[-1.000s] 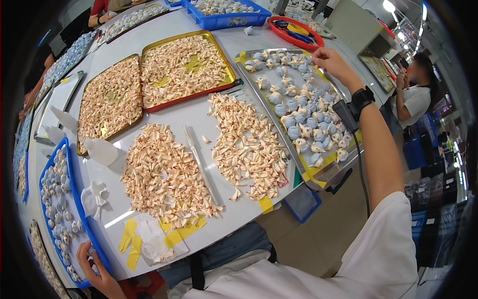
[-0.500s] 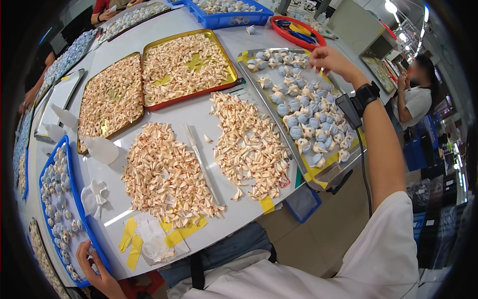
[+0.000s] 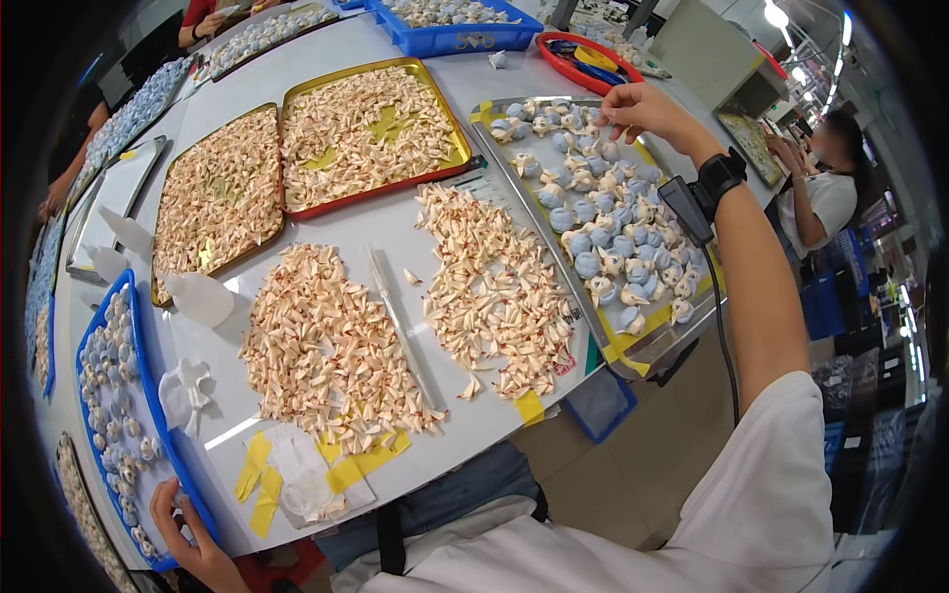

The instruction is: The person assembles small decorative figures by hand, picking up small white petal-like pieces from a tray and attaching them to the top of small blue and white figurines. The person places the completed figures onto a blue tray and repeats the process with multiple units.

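My right hand is over the far part of a metal tray edged with yellow tape. Its fingertips are drawn together just above small blue-and-white figurines; whatever they pinch is too small to make out. At the lower left, my left hand rests by the near end of a blue plastic tray, which holds more small blue-and-white figurines. The left fingers are curled, and what lies between them cannot be made out. Two heaps of small cream pieces with reddish tips lie between my hands.
Two gold-coloured trays of cream pieces stand farther back. White squeeze bottles, a clear tube and yellow tape strips lie nearer. A blue crate and red basket stand behind. Other people work nearby.
My right hand has shifted a little left over the metal tray, its fingers now closer together and lower. The left hand stays at the blue tray.
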A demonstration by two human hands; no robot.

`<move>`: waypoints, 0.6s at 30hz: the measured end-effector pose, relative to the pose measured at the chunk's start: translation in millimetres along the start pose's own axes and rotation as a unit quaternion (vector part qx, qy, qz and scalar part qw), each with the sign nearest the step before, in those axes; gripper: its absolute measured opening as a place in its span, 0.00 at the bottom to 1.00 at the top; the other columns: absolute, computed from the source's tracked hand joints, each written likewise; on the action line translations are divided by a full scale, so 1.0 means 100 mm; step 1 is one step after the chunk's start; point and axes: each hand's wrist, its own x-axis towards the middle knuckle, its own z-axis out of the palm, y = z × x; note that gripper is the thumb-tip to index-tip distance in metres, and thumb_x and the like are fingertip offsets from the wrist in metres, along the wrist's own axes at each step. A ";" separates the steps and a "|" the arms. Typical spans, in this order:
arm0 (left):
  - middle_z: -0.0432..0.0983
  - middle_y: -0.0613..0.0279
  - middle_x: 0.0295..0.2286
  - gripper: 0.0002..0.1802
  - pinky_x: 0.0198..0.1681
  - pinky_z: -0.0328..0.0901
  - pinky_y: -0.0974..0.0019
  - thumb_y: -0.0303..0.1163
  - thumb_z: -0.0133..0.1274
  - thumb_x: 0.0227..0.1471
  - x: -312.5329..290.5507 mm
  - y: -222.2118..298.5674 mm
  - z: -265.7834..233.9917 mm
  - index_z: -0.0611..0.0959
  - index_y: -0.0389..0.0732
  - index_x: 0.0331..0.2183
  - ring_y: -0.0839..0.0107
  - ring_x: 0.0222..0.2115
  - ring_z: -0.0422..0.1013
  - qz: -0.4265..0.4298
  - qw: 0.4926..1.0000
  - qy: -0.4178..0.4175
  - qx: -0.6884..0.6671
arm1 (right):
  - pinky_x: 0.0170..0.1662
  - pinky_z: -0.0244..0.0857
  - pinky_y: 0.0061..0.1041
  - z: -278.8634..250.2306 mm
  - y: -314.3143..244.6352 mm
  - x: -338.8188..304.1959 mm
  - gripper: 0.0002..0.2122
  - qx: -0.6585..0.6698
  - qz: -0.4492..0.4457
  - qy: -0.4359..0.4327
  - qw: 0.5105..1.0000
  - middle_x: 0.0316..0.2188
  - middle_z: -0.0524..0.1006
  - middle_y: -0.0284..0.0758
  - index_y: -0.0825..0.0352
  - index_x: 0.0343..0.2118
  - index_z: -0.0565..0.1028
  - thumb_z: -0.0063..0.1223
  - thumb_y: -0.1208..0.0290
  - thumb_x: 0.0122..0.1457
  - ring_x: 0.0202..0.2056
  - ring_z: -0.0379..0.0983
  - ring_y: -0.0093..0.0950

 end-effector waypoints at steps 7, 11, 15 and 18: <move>0.68 0.61 0.39 0.10 0.42 0.55 0.71 0.27 0.40 0.55 0.00 0.02 0.01 0.73 0.35 0.39 0.71 0.40 0.63 -0.011 1.000 0.000 -0.006 | 0.32 0.60 0.19 -0.14 0.42 0.28 0.04 -0.161 -0.077 0.171 0.969 0.24 0.73 0.28 0.67 0.25 0.73 0.50 0.72 0.50 0.27 0.66 0.18; 0.68 0.61 0.39 0.10 0.43 0.54 0.71 0.27 0.40 0.55 0.00 0.01 -0.01 0.73 0.35 0.39 0.71 0.40 0.62 -0.006 1.000 0.000 0.005 | 0.34 0.62 0.23 -0.11 0.53 0.34 0.05 -0.166 -0.026 0.088 0.982 0.22 0.74 0.30 0.67 0.24 0.74 0.52 0.70 0.47 0.27 0.69 0.21; 0.68 0.61 0.38 0.10 0.43 0.54 0.70 0.27 0.40 0.55 0.01 0.03 0.00 0.73 0.35 0.38 0.71 0.40 0.62 -0.004 1.000 -0.002 0.005 | 0.33 0.62 0.22 -0.13 0.50 0.30 0.05 -0.142 0.065 0.042 0.987 0.22 0.73 0.29 0.66 0.24 0.74 0.52 0.71 0.46 0.27 0.68 0.19; 0.68 0.61 0.38 0.10 0.43 0.54 0.70 0.27 0.40 0.55 0.02 0.04 0.02 0.73 0.35 0.39 0.71 0.40 0.63 0.000 1.000 -0.005 -0.002 | 0.31 0.59 0.17 -0.23 0.57 0.29 0.05 -0.203 -0.048 0.121 0.971 0.23 0.72 0.27 0.67 0.26 0.73 0.50 0.73 0.47 0.27 0.65 0.16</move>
